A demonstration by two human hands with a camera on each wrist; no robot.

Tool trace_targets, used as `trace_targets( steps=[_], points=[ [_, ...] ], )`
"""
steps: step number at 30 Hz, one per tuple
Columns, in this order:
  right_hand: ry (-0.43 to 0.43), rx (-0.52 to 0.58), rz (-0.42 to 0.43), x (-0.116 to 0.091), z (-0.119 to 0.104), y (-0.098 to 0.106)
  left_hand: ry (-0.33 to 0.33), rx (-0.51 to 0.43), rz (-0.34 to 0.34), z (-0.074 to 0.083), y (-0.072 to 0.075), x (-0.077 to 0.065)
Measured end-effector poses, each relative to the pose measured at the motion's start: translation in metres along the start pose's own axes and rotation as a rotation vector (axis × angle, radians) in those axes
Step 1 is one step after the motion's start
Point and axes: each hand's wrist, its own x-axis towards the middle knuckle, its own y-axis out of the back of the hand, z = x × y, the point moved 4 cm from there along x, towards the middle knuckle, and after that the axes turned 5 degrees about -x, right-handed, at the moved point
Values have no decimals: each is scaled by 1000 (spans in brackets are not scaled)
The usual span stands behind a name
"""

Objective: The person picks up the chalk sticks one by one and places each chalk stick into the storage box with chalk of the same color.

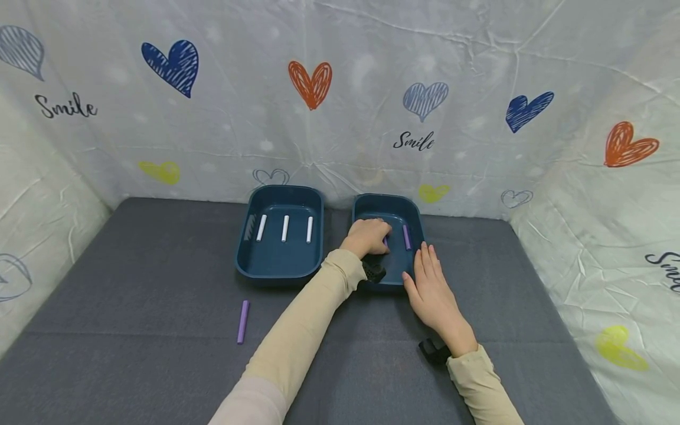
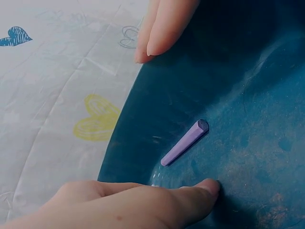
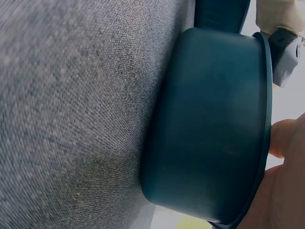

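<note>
In the head view my left hand (image 1: 368,236) reaches into the right blue tray (image 1: 390,276). Its thumb and fingers pinch a purple chalk stick (image 1: 385,241), mostly hidden by the hand. Just right of it a second purple chalk stick (image 1: 406,237) lies on the tray floor; the left wrist view shows this chalk stick (image 2: 186,143) between the left thumb (image 2: 207,188) below and right-hand fingertips above. My right hand (image 1: 432,292) rests along the tray's right side, fingers straight against the rim. The right wrist view shows the tray's outer wall (image 3: 209,129) beside that hand.
Left of this tray stands another blue tray (image 1: 281,268) with three white chalk sticks (image 1: 285,228) side by side. A purple chalk stick (image 1: 243,321) lies on the grey cloth (image 1: 159,307) in front. Behind the trays hangs a printed white curtain (image 1: 361,118).
</note>
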Motion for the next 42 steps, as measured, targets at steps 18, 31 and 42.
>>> trace_targets(
  steps=[18,31,42],
  points=[
    [8,10,9,-1,-4,1,13,-38,-1,-2,1,-1],
    [3,10,2,-2,-4,0,4,-250,34,3,18,-7],
    [5,10,-1,-2,-3,1,-41,-305,87,1,31,-22]
  ],
)
